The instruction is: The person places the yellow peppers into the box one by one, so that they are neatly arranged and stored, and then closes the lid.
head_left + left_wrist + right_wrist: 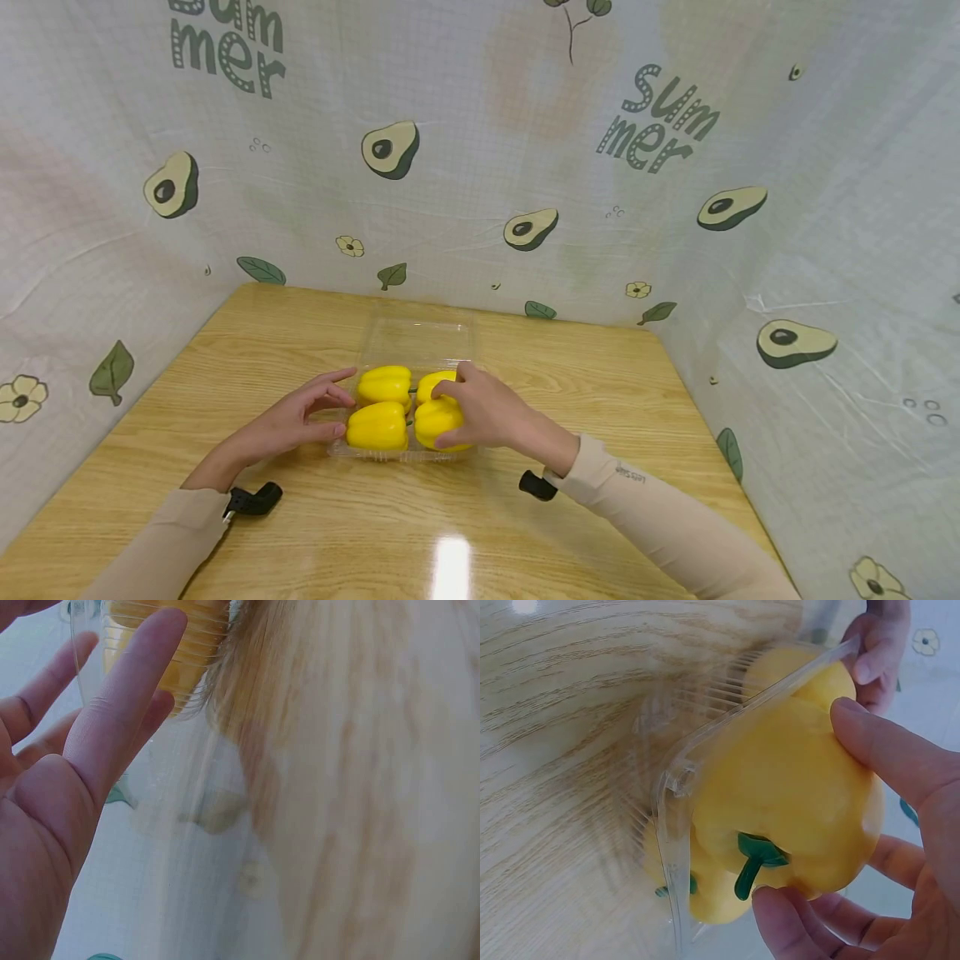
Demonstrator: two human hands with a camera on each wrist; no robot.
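Several yellow bell peppers lie in a clear plastic clamshell box [345,451], whose transparent lid [420,342] is folded back on the far side. My right hand [491,410] grips the front-right bell pepper [427,423] between thumb and fingers. In the right wrist view that bell pepper [795,787] shows its green stem, and part of it stands above the box rim. At the box's left side, my left hand [288,423] has its fingers spread, beside the front-left bell pepper [377,427]. The left wrist view shows those fingers extended along the ribbed box wall [202,645].
The box stands on a wood-grain table [570,367]. A pale cloth [465,183] printed with avocados and leaves hangs behind and at both sides. Black straps with camera mounts [255,498] sit at both wrists.
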